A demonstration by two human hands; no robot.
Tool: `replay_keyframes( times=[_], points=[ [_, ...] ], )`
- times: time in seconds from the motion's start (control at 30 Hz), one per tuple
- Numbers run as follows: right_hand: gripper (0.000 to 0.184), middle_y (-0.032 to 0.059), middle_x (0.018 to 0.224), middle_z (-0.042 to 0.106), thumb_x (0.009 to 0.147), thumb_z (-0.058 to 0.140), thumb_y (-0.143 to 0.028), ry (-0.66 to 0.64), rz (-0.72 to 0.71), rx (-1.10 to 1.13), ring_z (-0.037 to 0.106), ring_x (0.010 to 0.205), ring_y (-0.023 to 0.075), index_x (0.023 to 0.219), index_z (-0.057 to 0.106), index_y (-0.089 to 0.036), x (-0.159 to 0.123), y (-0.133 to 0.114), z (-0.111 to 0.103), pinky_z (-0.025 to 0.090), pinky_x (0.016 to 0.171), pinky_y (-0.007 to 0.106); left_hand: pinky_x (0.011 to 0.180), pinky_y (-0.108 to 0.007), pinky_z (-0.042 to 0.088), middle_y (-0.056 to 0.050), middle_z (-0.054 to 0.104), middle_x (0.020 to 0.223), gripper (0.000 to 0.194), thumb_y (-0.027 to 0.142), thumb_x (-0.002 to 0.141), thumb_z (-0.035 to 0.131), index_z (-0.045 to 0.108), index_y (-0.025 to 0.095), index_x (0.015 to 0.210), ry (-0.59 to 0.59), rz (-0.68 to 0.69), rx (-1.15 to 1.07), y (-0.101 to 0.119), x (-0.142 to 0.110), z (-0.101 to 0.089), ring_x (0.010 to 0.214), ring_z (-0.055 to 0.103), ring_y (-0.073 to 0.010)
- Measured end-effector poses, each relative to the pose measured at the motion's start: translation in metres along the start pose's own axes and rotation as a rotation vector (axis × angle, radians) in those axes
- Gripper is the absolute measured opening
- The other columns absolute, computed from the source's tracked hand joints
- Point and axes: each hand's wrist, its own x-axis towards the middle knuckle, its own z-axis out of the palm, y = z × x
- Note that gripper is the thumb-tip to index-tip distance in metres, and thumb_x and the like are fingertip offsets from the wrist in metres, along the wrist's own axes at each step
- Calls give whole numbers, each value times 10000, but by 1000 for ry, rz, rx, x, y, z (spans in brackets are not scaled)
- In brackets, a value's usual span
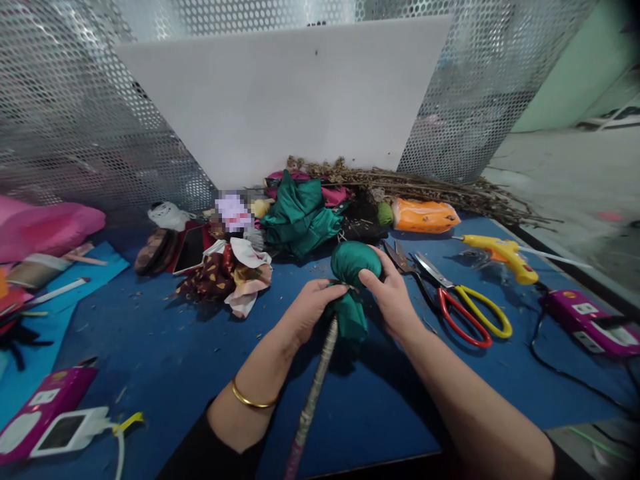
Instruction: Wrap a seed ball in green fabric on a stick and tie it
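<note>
On the left of the blue bench [165, 380], a purple power strip [65, 393] lies near the front edge; farther in sits a heap of printed cloth [240, 273]. At the middle, the left hand [313, 310] pinches the gathered neck of the green cloth [355, 263] between thumb and fingers. That cloth bulges into a ball above the neck and hangs loose below it, around the top of a wrapped stick [317, 383], which slants down toward the person. If the left hand's pinch slackened, the gathers could open and the ball slip round the stick. The right hand [393, 293] is curled around the ball's right side, thumb pressed on it; too hard a push there might skew it. Just beyond are 2 pairs of scissors, black-handled scissors [400, 259] and red-and-yellow scissors [463, 300]; a careless swing rightward could catch their handles. Farther right lies a yellow glue gun [500, 253].
</note>
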Motion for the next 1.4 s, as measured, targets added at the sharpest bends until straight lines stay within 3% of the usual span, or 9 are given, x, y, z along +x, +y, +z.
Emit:
replay_keyframes(
  times=[0.17, 0.3, 0.4, 0.5, 0.57, 0.67, 0.87, 1.17, 1.4],
  points=[
    [574, 59, 1138, 617, 712, 671, -439, -20, -29, -56, 594, 977, 231, 1216, 499, -226, 0, 0, 0, 504, 815, 357, 644, -281, 503, -80, 708, 685, 267, 354, 687, 664, 715, 106, 772, -52, -57, -109, 4, -1, -5, 602, 632, -170],
    [587, 77, 1202, 585, 755, 632, -455, -38, -47, -110, 567, 1059, 242, 1265, 459, -221, 1, 4, -1, 480, 872, 383, 660, -290, 511, -99, 710, 689, 287, 382, 706, 690, 716, 100, 753, -81, -66, -109, 2, -1, -2, 601, 639, -174],
    [594, 110, 1271, 527, 780, 623, -433, 114, -221, -247, 519, 1136, 247, 1295, 430, -208, -1, 3, -4, 428, 943, 413, 666, -297, 512, -121, 710, 707, 279, 367, 682, 717, 715, 95, 741, -67, -54, -113, 0, 1, -1, 634, 654, -197],
    [302, 101, 1041, 609, 812, 613, -368, 314, -496, -476, 570, 963, 223, 1056, 569, -196, -11, -7, -5, 451, 856, 380, 649, -298, 506, -115, 705, 707, 285, 356, 649, 743, 710, 91, 752, -39, -57, -137, -2, 3, -2, 635, 652, -200],
    [132, 52, 802, 621, 854, 567, -336, 204, -588, -640, 580, 758, 182, 836, 593, -208, -19, -12, -3, 453, 728, 315, 603, -264, 483, -85, 684, 656, 286, 347, 628, 761, 698, 86, 725, 8, -36, -135, -4, 4, -2, 582, 622, -164],
    [216, 6, 642, 598, 883, 530, -384, -9, -562, -880, 552, 590, 137, 781, 597, -206, -28, -11, 2, 391, 602, 259, 535, -222, 425, -43, 644, 604, 266, 330, 630, 762, 675, 88, 695, 86, 10, -105, -5, 6, -3, 512, 561, -114],
    [330, 16, 620, 605, 928, 433, -415, 16, -548, -1248, 520, 512, 125, 719, 561, -194, -29, 1, 9, 257, 515, 266, 501, -213, 377, -8, 607, 566, 266, 345, 623, 752, 656, 101, 669, 155, 38, -80, -9, 10, -3, 486, 517, -95],
    [293, 7, 616, 595, 937, 376, -268, -158, -591, -1282, 492, 506, 118, 691, 515, -192, -26, 2, 10, 226, 523, 277, 500, -234, 403, -7, 600, 536, 296, 356, 573, 783, 631, 111, 639, 197, -50, -16, -9, 9, -3, 480, 524, -112],
    [252, 4, 606, 567, 907, 382, -223, -278, -637, -1189, 489, 516, 111, 683, 493, -188, -27, 3, 9, 266, 543, 261, 487, -215, 398, 12, 579, 491, 225, 239, 509, 788, 606, 117, 558, 197, 25, -195, -10, 8, 3, 461, 508, -91]
  ],
)
